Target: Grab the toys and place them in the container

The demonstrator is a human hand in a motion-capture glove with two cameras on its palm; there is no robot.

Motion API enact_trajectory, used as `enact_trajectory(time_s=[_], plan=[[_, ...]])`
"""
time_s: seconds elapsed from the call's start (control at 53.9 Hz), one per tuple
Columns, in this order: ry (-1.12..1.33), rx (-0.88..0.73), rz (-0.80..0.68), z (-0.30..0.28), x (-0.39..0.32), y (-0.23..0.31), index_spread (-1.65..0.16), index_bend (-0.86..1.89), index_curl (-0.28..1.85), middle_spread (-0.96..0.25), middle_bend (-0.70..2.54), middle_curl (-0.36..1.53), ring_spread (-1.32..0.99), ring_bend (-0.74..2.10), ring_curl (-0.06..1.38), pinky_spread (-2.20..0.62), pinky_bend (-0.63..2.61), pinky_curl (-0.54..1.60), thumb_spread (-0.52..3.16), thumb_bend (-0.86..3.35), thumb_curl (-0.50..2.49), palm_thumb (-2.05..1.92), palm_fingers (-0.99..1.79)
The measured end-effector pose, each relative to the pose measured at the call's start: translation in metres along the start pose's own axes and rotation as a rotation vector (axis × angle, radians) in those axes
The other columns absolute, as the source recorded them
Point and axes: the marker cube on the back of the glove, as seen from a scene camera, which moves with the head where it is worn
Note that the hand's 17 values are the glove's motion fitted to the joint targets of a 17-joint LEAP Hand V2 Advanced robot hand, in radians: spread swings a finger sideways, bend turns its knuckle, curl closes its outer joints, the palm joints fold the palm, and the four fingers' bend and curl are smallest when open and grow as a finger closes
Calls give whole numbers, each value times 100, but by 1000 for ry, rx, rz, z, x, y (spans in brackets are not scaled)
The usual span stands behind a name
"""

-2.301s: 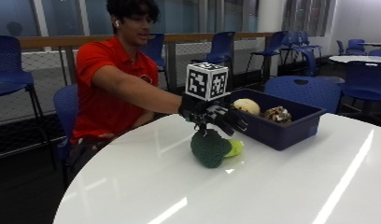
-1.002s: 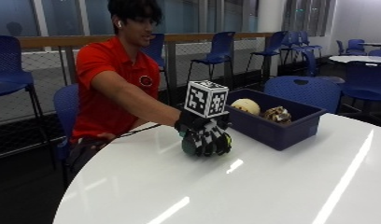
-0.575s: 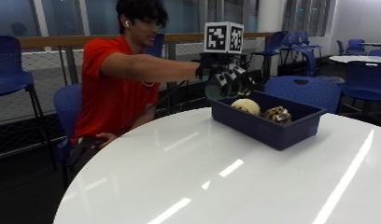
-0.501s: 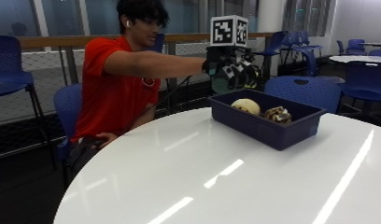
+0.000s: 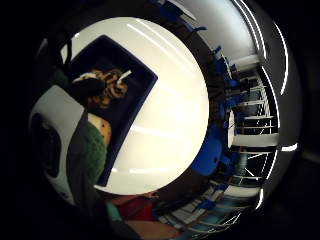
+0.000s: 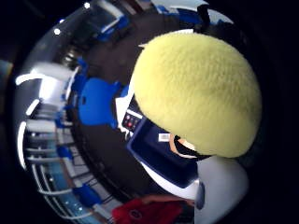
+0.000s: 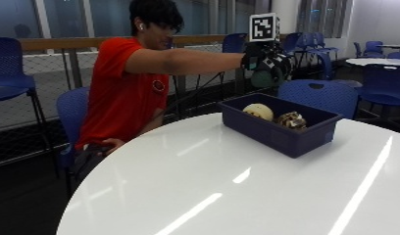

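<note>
1. Outside view: the gloved right hand (image 7: 270, 62) is held high above the blue container (image 7: 278, 125), which sits on the white table (image 7: 239, 191) at about 2 o'clock from the table's middle. Its grip is curled round a green plush toy (image 7: 262, 78), which hangs clear of the container. To do the step well, I judge the hand should come straight down over the open middle of the container and release low, so the plush does not bounce off the rim
2. Outside view, surroundings: a cream ball toy (image 7: 258, 111) and a brown patterned toy (image 7: 291, 120) already lie inside, side by side. They take up floor space but leave room. Blue chairs (image 7: 317, 95) stand behind the table, out of the path
3. Little finger side palm view: the container (image 5: 120, 95) lies below the palm with the brown patterned toy (image 5: 107, 87) in it; the green plush (image 5: 92, 150) presses close to the palm
4. Thumb side palm view: a yellow-green part of the plush (image 6: 196, 93) fills most of the view, and the container's rim (image 6: 154, 158) shows beyond it
</note>
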Motion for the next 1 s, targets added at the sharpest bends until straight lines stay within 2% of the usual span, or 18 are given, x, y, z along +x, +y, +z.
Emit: enact_trajectory(time_s=[0.056,0.13,0.148,0.186,0.278,0.408,0.538,0.742,1.002], plan=[[-31,-32,18,5,1,0,-48,17,35,-56,37,74,-53,96,60,-43,111,46,72,11,100,70,86],[-28,-103,17,12,6,2,-46,13,36,-55,28,73,-52,87,58,-43,113,46,78,6,98,63,61],[-26,-119,9,13,6,3,-45,15,36,-53,25,71,-50,81,57,-37,105,44,90,1,94,51,38],[-25,-139,-24,15,7,7,-42,13,38,-45,15,69,-43,70,57,-28,110,49,96,-5,87,42,-3],[-37,-123,-50,16,15,14,-37,13,34,-32,14,62,-29,43,46,-14,108,43,105,-10,74,22,-23],[-72,-68,-66,20,34,25,-34,14,31,-22,13,54,-17,30,38,-3,101,38,109,-8,60,2,-20],[-50,-103,4,30,69,40,-34,16,31,-16,14,48,-11,25,36,3,96,35,110,-6,50,-6,-15],[-77,-123,23,47,111,75,-34,15,30,-13,15,42,-7,21,35,7,88,32,109,-7,39,-8,-14],[-133,-130,133,70,193,136,-34,15,30,-11,15,36,-6,18,35,8,81,30,108,-7,31,-8,-13]])
